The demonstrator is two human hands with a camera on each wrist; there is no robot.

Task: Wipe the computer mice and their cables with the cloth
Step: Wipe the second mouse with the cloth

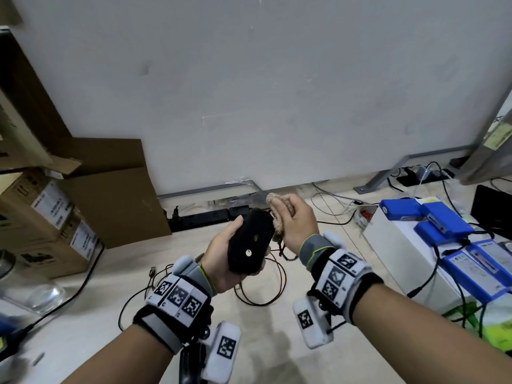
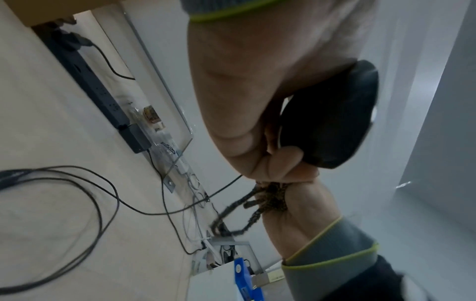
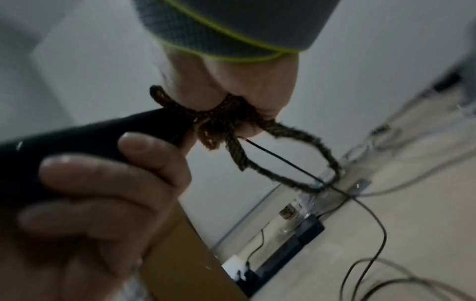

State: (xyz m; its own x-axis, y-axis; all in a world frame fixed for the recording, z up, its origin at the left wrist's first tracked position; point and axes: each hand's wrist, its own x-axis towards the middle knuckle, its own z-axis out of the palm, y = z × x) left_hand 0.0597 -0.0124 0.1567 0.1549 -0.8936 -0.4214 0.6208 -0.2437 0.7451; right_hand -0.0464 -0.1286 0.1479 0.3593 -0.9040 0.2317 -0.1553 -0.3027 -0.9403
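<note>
Head view: a black computer mouse [image 1: 250, 241] is held underside-up in the left hand [image 1: 221, 261], with thumb and fingers curled round its sides, above the desk [image 1: 110, 314]. Its long axis is seen to run from the wrist end up and away toward the wall. A bunched brownish knitted cloth [image 1: 277, 214] is gripped in the right hand [image 1: 295, 225], whose fingers are closed round it, and is pressed against the mouse's far right edge. The two hands are thus brought together, the right just beyond and to the right of the left. The mouse cable [image 1: 263, 289] is seen trailing down to loose loops on the desk below both hands. The next stroke is judged to run along the mouse's length, toward the left wrist.
</note>
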